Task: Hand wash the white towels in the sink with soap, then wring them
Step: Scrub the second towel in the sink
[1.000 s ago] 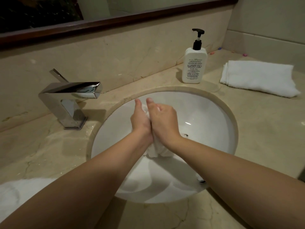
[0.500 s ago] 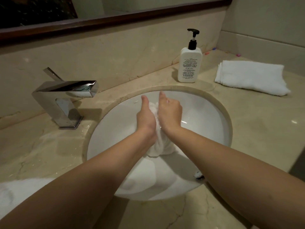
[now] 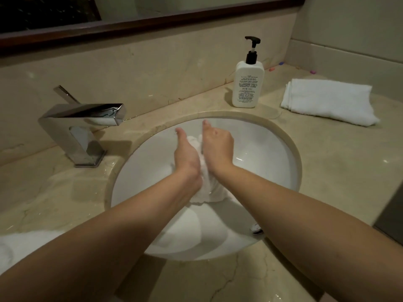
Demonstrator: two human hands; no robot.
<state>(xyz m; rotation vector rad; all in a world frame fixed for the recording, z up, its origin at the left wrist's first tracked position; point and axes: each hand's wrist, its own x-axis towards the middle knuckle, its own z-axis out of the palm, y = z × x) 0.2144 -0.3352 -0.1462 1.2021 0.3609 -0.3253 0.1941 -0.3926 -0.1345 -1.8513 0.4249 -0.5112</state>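
Fingers of both hands grip the bunched white towel (image 3: pixel 201 168) between them, over the sink (image 3: pixel 272 171).

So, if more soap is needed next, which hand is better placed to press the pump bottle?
Probably the right hand. The soap bottle stands on the counter behind the sink, on its side. The left hand would have to cross over the wet towel both hands grip.

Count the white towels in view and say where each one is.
3: one towel held between both hands over the sink; one folded towel on the counter's right; one white cloth, probably a towel, bottom left, partly hidden.
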